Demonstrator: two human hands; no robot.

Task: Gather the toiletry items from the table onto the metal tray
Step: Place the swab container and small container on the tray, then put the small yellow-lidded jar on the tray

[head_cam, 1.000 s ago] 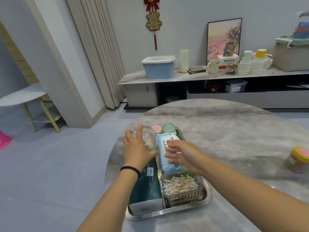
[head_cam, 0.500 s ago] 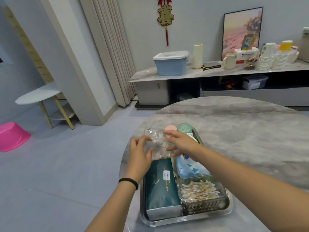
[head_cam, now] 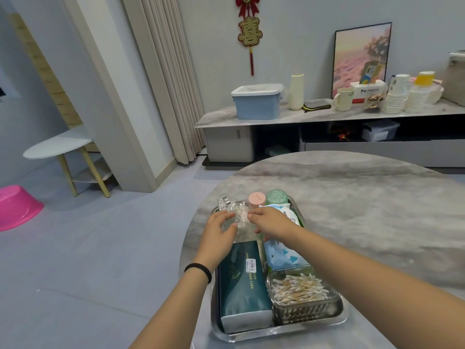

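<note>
The metal tray [head_cam: 281, 333] sits at the near left edge of the round marble table [head_cam: 364, 210]. In it lie a dark green tissue pack [head_cam: 241, 285], a blue wet-wipe pack [head_cam: 284, 255], a clear box of cotton swabs [head_cam: 299, 293], a pink-capped bottle [head_cam: 256, 199] and a green-capped bottle [head_cam: 276, 197]. A clear plastic container [head_cam: 239, 217] lies at the tray's far left. My left hand [head_cam: 219, 235] and my right hand [head_cam: 271, 221] both grip it from either side.
The table's left edge drops to the blue-grey floor right beside the tray. A pink basin [head_cam: 15, 207] and a small white side table [head_cam: 57, 147] stand far left. A low sideboard [head_cam: 327, 114] with a blue box, cups and a picture lines the back wall.
The view has shifted left and closer. My right hand left the wipe pack and joined the left on the clear container, which now lies lower on the tray's far left.
</note>
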